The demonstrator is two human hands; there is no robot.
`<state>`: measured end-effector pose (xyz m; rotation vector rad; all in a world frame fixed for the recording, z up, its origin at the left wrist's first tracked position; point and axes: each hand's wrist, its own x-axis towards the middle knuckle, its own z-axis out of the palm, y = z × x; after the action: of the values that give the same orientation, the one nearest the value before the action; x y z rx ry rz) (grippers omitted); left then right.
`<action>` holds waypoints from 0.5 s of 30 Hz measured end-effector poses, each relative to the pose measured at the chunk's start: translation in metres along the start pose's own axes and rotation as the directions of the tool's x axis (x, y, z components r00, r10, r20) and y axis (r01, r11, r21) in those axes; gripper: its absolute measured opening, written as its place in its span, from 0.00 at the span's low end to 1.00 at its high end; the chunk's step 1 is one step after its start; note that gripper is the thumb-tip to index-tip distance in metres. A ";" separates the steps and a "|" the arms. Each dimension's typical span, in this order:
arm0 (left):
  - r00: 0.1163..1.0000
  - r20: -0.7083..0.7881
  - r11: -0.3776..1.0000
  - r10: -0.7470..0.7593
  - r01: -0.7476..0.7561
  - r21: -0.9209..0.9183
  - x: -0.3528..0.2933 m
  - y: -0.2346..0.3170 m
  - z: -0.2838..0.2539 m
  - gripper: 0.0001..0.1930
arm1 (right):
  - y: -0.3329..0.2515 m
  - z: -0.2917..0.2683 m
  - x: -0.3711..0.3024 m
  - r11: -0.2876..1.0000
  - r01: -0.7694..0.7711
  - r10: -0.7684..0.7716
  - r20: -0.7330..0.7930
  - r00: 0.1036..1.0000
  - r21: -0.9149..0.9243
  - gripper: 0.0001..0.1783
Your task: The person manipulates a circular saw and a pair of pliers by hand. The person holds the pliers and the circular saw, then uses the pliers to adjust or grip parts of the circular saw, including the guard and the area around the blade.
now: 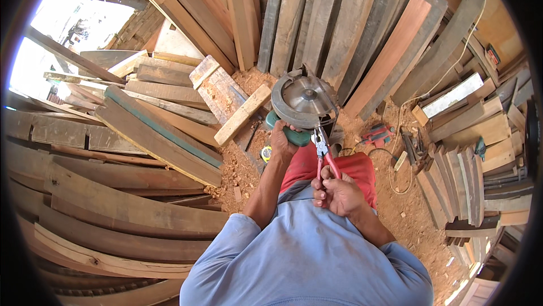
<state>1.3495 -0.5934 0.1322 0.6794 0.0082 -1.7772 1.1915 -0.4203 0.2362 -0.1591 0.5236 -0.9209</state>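
Note:
A circular saw (287,110) with a grey round guard and a bare metal blade (308,94) is held up in front of my body. My left hand (283,140) is closed round its green handle (297,137). In my right hand (341,194) are pliers (321,148) with red grips, their handles held between thumb and fingers. The metal jaws of the pliers point away from me and meet the lower edge of the saw, near the guard. Exactly what the jaws touch is too small to tell.
Sawdust covers the floor (404,204). Left of the saw lie a short wooden block (243,114) and a tape measure (266,153). A red power tool (378,135) and a cord (399,118) are at the right. Curved boards (136,195) and upright planks (325,14) surround me.

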 end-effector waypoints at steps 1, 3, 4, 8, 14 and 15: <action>1.000 0.013 1.000 -0.011 0.011 -0.009 -0.001 0.000 0.000 0.05 | 0.000 -0.005 -0.002 0.960 0.006 -0.038 -0.108 0.993 -0.279 0.03; 1.000 0.011 1.000 -0.001 0.001 0.018 -0.002 0.000 -0.004 0.05 | -0.004 -0.011 -0.004 0.730 0.006 -0.157 -0.158 0.975 -0.684 0.09; 1.000 0.010 1.000 0.005 -0.005 0.031 -0.001 0.000 -0.006 0.05 | -0.006 -0.010 -0.005 0.770 0.012 -0.146 -0.159 0.976 -0.638 0.11; 1.000 -0.023 1.000 0.002 -0.002 -0.011 0.001 -0.002 -0.006 0.04 | -0.013 -0.005 -0.008 0.986 0.038 -0.040 -0.010 0.999 -0.162 0.18; 0.999 -0.036 0.999 0.034 -0.034 -0.011 0.001 0.001 -0.004 0.04 | -0.003 -0.025 0.004 0.974 -0.042 -0.027 0.294 0.955 0.224 0.20; 0.998 -0.041 0.999 0.039 -0.040 -0.012 0.001 0.001 -0.005 0.04 | -0.003 -0.025 0.004 0.970 -0.051 -0.026 0.308 0.951 0.237 0.20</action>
<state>1.3529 -0.5931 0.1276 0.7018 0.0333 -1.7240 1.1795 -0.4228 0.2144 -0.0760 0.1184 -0.9188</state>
